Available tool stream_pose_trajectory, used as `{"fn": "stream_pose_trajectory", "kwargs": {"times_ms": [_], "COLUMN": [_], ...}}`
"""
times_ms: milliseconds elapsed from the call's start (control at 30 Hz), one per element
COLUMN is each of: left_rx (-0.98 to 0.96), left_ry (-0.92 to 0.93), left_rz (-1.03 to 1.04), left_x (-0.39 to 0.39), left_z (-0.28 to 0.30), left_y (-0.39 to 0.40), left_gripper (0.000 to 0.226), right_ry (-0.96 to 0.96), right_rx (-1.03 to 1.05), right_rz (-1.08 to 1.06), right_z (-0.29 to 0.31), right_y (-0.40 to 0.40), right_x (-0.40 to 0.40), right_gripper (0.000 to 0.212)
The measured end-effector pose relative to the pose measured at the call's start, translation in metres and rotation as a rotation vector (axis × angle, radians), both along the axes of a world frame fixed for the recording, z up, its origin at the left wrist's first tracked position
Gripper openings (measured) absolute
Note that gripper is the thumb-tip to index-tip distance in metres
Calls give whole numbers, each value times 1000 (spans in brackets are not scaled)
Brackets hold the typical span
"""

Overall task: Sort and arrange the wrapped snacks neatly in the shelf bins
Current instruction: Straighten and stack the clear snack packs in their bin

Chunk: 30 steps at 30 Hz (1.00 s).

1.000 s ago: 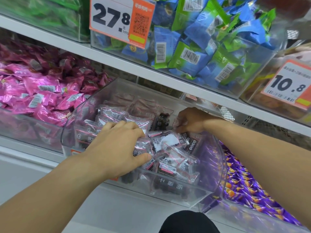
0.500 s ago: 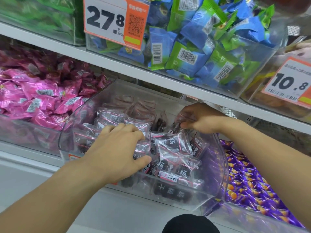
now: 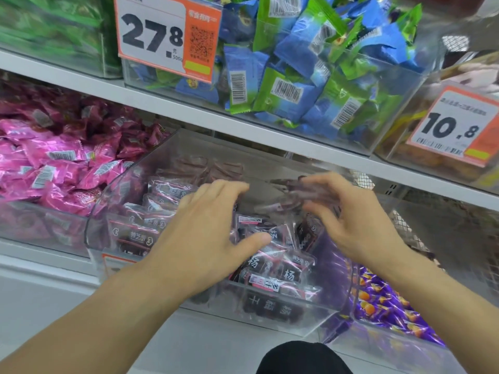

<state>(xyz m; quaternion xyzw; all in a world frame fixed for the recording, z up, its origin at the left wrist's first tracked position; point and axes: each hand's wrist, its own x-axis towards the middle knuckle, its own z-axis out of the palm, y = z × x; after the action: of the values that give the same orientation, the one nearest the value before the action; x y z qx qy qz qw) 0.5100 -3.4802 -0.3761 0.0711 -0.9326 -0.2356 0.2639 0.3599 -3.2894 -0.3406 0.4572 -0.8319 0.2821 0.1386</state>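
A white shelf board [image 3: 189, 114] crosses the upper half of the frame, sloping down toward the right. On it, at upper centre, a clear bin [image 3: 405, 103] holds blue-and-green snack packets [image 3: 291, 85] and carries a price tag reading 27.8 [image 3: 164, 36]; at far right another clear bin shows a price tag reading 10.8 [image 3: 453, 128].

Below the board, at centre frame, stands a clear curved-front bin [image 3: 270, 319] filled with dark snack packets in see-through wrappers [image 3: 280, 268]. To its left, at middle left, lies a heap of pink foil packets [image 3: 54, 168] in a neighbouring bin; at lower right are purple packets with orange prints [image 3: 378, 298].

Both hands reach into the centre bin from the bottom of the frame. The left hand [image 3: 205, 238] lies palm down on the dark packets, fingers spread and nearly straight toward the bin's back, thumb stretched out to the right across the top of the pile; it presses on them and grips none that can be seen. The right hand [image 3: 353, 220] hovers at the bin's right rear, fingers loosely curved and fanned toward the left; the fingertips are blurred, and it is unclear whether they touch a packet. Most dark packets lie under and between the two hands, with more toward the bin's front wall.
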Motion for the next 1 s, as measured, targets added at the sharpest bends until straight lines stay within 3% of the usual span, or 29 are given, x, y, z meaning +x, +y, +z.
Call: {"fn": "stream_pose_trajectory", "kwargs": {"times_ms": [133, 200, 267, 333, 400, 467, 567, 600, 667, 700, 800, 900, 1000], "left_rx": [31, 64, 165, 301, 477, 646, 811, 832, 869, 894, 935, 967, 989], "left_ry": [109, 81, 49, 62, 95, 86, 7, -17, -60, -89, -118, -104, -111], "left_rz": [-118, -189, -218, -177, -101, -44, 49, 80, 140, 174, 170, 148, 151], "left_x": [0, 0, 4, 11, 21, 30, 34, 34, 33, 33, 36, 38, 40], "left_z": [15, 21, 26, 31, 40, 48, 40, 36, 25, 19, 15, 14, 17], "left_y": [22, 24, 18, 9, -1, -8, -18, -21, -26, -30, -32, -31, -29], "left_gripper": [103, 80, 41, 22, 9, 13, 15, 34, 78, 83, 66, 82, 58], "right_ry": [66, 115, -92, -471, -654, -493, -266, -257, -289, -312, -340, -379, -294], "right_rx": [-129, -124, -148, -224, -177, 91, 589, 678, 786, 822, 919, 920, 962], "right_rz": [220, 276, 299, 272, 142, -57, -234, -278, -331, -341, -327, -325, -296], "right_z": [-4, -1, 4, 8, 4, 0, -4, -6, -13, -16, -26, -28, -32], "right_y": [12, 13, 8, 0, -11, -28, -66, -78, -94, -97, -103, -106, -107], "right_x": [34, 50, 59, 51, 24, -9, -52, -63, -77, -81, -89, -95, -102], "right_gripper": [36, 37, 32, 28, 27, 14, 27, 31, 38, 41, 43, 43, 47]}}
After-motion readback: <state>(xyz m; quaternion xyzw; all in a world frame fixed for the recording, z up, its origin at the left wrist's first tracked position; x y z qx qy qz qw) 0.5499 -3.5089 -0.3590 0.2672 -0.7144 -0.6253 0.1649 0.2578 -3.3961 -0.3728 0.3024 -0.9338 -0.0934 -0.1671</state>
